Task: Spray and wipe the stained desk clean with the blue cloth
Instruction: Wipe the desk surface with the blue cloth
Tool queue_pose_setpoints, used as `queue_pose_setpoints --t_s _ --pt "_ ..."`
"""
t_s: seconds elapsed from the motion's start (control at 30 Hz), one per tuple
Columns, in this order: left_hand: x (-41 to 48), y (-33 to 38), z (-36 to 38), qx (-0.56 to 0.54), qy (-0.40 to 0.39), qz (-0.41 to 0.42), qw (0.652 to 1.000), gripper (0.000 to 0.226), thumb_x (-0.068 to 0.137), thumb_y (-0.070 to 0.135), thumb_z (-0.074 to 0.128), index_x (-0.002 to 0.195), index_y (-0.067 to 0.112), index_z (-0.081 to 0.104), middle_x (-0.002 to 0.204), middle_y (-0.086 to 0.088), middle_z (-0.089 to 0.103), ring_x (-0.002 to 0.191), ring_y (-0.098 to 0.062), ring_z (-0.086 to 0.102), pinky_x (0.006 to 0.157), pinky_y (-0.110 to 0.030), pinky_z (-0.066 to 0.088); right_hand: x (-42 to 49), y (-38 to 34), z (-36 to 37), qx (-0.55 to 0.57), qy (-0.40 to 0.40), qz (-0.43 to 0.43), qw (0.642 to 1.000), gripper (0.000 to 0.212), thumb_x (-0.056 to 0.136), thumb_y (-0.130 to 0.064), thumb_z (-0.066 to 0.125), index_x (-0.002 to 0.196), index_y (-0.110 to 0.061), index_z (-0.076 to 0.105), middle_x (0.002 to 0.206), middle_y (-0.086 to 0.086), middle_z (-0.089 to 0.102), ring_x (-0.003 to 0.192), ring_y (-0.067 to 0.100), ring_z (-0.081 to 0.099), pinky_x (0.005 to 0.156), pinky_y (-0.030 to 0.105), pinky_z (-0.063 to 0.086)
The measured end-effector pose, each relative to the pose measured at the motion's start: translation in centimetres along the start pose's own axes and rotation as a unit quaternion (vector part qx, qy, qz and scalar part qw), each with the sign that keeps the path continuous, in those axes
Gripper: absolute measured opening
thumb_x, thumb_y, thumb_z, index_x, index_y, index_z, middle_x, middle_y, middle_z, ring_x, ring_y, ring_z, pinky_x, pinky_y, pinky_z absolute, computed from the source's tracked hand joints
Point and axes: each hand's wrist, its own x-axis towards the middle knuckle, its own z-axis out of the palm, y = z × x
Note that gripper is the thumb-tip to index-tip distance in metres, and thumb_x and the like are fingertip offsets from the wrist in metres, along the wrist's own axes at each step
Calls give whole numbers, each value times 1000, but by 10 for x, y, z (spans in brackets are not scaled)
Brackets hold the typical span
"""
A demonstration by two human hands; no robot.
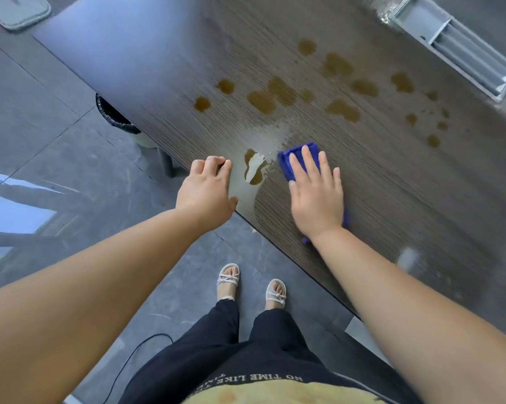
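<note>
Right grip [316,196] presses the blue cloth [284,164] flat on the woodgrain desk [391,199].

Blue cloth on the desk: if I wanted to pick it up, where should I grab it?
Probably the far edge. The blue cloth lies flat on the desk under the flat right hand, and mainly that folded edge pokes out past the fingertips. Come down from above on the far side and pinch it there; the palm hides most of it.
</note>
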Motion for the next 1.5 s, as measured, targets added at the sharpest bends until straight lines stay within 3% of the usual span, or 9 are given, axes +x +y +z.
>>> queue_pose_setpoints --t_s 0.07,0.27,0.5,0.73,0.97,1.17,1.23,1.4,1.5 --pt "1 -1 -3 3 0 8 1000 73 90 45 54 148 17 20 149 -4 22 134 -27 18 107 -35 31 6 -31 6 -16 1 33 999 52 101 -35 29 150 -22 21 159 2 14 145 30 11 114 51 11" --pt "5 -16 -13 47 19 -3 999 89 77 58 64 145 15 25 148 -5 23 136 -28 15 111 -35 21 -21 19 6 -26 -32 -272 961 47 95 -34 36 141 -25 40 150 2 38 138 29 33 110 51 23" --pt "7 -22 -9 4 -10 -32 999 99 76 62 63 149 12 17 152 -4 17 138 -28 13 113 -34 19 41 -38 5 -20 -6 15 1000 52 101 -36 26 151 -24 17 160 0 8 146 29 7 115 50 7" --pt "7 -26 -11 35 -31 -13 999 102 78 63 60 151 13 9 154 -5 11 138 -29 13 113 -33 19 9 0 4 -27 -39 -311 949 47 94 -34 36 139 -25 45 148 0 40 137 29 34 109 51 24" --pt "3 -23 -11 80 -30 -5 996 102 81 60 59 150 10 3 155 -8 7 139 -29 10 113 -31 14 35 -52 13 -13 14 -32 999 53 96 -36 29 147 -21 32 156 4 24 143 33 21 112 54 17" --pt "5 -29 -14 52 -39 0 998 100 79 56 63 150 13 8 154 -6 11 137 -29 15 110 -34 24 -14 14 6 -32 -29 -345 937 47 95 -35 35 142 -28 35 150 -2 33 140 26 26 112 47 17" --pt "4 -27 -15 56 -41 2 998 101 79 61 59 150 11 8 154 -7 11 136 -30 15 111 -34 23 -7 45 -1 -42 -24 -316 948 48 94 -34 35 141 -29 35 149 -1 35 139 26 26 111 49 20" --pt "1 -15 -19 113 -37 -4 993 102 82 70 45 150 6 4 155 -12 8 140 -29 9 115 -34 10 17 -24 7 -6 36 53 998 56 94 -38 24 146 -21 34 155 3 27 143 32 21 111 55 19" --pt "3 -14 -18 117 -47 -16 992 102 82 70 45 150 7 2 156 -12 7 141 -30 8 115 -34 10 -2 -52 14 -10 6 -51 999 56 94 -38 25 146 -20 35 153 5 30 141 34 26 109 55 24"
